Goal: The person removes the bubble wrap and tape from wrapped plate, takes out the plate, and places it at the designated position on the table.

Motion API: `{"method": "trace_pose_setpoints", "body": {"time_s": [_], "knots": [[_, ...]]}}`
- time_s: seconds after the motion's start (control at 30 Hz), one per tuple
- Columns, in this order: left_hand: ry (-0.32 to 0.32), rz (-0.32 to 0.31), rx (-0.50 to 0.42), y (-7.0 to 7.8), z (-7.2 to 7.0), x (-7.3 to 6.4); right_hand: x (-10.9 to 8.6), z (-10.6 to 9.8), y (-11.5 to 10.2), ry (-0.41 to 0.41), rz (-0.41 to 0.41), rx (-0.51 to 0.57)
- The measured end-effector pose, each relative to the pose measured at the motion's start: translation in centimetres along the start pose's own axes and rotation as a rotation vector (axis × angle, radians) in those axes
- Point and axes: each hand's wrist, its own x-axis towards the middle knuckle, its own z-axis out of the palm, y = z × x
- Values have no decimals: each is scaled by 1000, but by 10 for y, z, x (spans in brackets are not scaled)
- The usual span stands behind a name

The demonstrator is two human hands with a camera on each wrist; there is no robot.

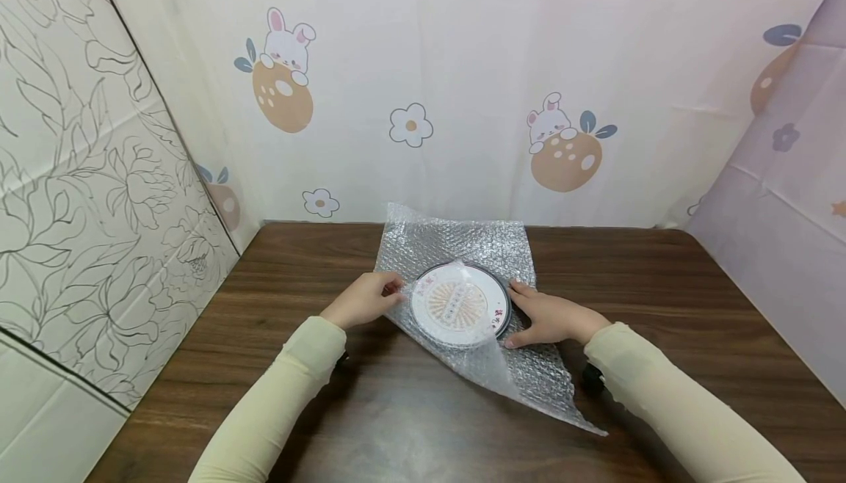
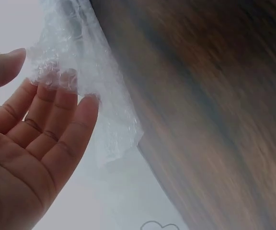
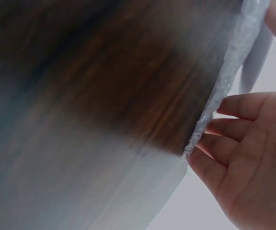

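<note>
A round white plate (image 1: pixel 468 293) with a dark rim, an orange sunburst print and red characters lies on a sheet of clear bubble wrap (image 1: pixel 456 241). A flap of the wrap folds over its left and lower part. At the plate's left, my left hand (image 1: pixel 367 299) touches the wrap; in the left wrist view its fingertips (image 2: pixel 87 108) show through the film, the thumb apart from them. My right hand (image 1: pixel 551 316) rests at the plate's right edge, fingers and thumb spread. Its nearly straight fingers (image 3: pixel 246 105) touch the wrap in the right wrist view.
The sheet lies on a dark brown wooden table (image 1: pixel 370 424), one corner reaching toward the front right. Behind the table hangs a white curtain (image 1: pixel 463 167) with rabbit and flower prints. A flower-patterned panel (image 1: pixel 79 175) stands at the left.
</note>
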Motion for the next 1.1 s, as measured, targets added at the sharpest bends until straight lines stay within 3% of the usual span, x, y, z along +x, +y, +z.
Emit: {"method": "trace_pose_setpoints", "body": {"time_s": [0.53, 1.1], "knots": [[-5, 42, -97, -16, -13, -17, 0, 0, -2, 8, 15, 2], [-122, 27, -151, -29, -28, -36, 2, 1, -1, 4, 32, 6]]}}
